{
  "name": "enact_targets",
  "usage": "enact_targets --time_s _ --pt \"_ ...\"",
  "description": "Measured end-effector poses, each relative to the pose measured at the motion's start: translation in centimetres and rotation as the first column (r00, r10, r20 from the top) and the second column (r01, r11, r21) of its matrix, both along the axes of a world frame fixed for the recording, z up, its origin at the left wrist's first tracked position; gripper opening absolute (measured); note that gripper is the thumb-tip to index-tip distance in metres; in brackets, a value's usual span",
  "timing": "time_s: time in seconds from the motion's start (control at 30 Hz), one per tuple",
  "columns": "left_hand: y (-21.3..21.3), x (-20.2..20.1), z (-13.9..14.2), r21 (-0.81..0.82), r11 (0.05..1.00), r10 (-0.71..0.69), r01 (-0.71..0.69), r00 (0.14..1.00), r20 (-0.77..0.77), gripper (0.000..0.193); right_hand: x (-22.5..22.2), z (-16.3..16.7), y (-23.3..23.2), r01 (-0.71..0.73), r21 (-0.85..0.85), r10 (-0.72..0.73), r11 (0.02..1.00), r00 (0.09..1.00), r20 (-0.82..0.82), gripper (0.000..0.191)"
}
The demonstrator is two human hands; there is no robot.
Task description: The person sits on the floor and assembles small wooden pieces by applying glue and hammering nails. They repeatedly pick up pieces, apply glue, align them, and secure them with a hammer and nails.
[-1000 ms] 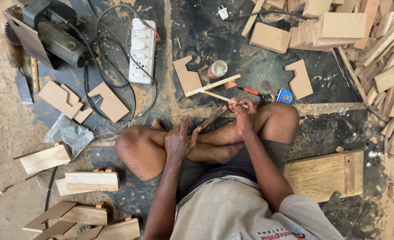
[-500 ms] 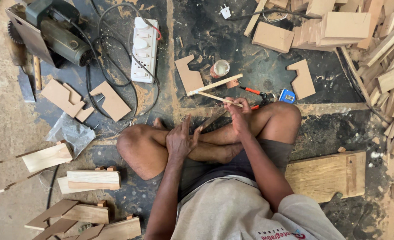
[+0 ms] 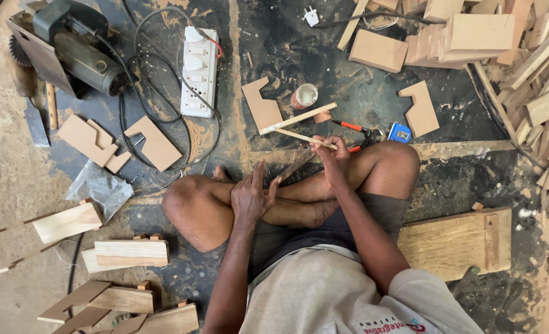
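Note:
I sit cross-legged on a dark floor mat. My right hand point(image 3: 331, 162) is raised over my right knee and grips a thin wooden stick point(image 3: 299, 137) that points left. Just beyond it a longer wooden strip point(image 3: 299, 118) lies slanted on the floor. My left hand point(image 3: 251, 196) rests on my crossed shins with its fingers spread, holding nothing. A narrow dark piece point(image 3: 295, 166) lies between the two hands, near my left fingertips. Red-handled pliers point(image 3: 356, 128) and a small round tin point(image 3: 304, 96) lie just past my knees.
A circular saw point(image 3: 70, 52) and a white power strip point(image 3: 199, 71) with black cables lie at top left. Notched wooden cutouts point(image 3: 261, 105) point(image 3: 420, 108) point(image 3: 154, 143) are scattered around. Stacked wood offcuts point(image 3: 472, 34) fill the top right; a plank point(image 3: 457, 241) lies at my right, wooden blocks point(image 3: 129, 252) at lower left.
My right hand has lifted slightly and turned the thin stick so it points more to the left. My left hand has stayed on my shins.

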State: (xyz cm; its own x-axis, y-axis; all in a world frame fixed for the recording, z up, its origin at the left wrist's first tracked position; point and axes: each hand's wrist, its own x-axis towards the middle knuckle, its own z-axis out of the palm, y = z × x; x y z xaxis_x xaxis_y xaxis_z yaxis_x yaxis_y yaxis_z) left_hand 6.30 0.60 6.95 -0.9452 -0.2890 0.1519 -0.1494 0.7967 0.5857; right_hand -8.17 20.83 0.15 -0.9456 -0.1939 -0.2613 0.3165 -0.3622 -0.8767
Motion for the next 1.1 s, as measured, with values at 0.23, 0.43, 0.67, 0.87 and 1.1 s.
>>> enact_targets --time_s 0.23,0.43,0.67,0.87,1.1 --pt "0.0 -0.1 0.3 0.003 1.0 0.014 -0.014 1.0 -0.012 0.061 0.2 0.5 0.0 0.054 -0.041 -0.049 0.998 0.994 0.102 0.016" --pt "0.0 0.0 0.3 -0.006 1.0 0.011 -0.011 1.0 -0.001 0.063 -0.1 0.3 -1.2 0.069 -0.058 -0.059 0.996 0.986 0.158 0.016" --pt "0.0 0.0 -0.1 -0.017 1.0 0.005 -0.005 1.0 -0.008 0.064 0.2 0.5 -1.2 0.062 -0.022 -0.057 0.998 0.982 0.179 0.019" --pt "0.1 0.1 -0.2 -0.022 1.0 0.005 -0.005 1.0 0.019 0.064 0.2 0.4 -0.8 0.056 0.11 -0.073 0.992 0.985 0.155 0.021" --pt "0.0 0.0 0.0 -0.026 1.0 0.006 -0.006 1.0 -0.005 0.063 0.2 1.8 0.8 0.021 0.16 -0.041 0.987 0.992 0.121 0.019"
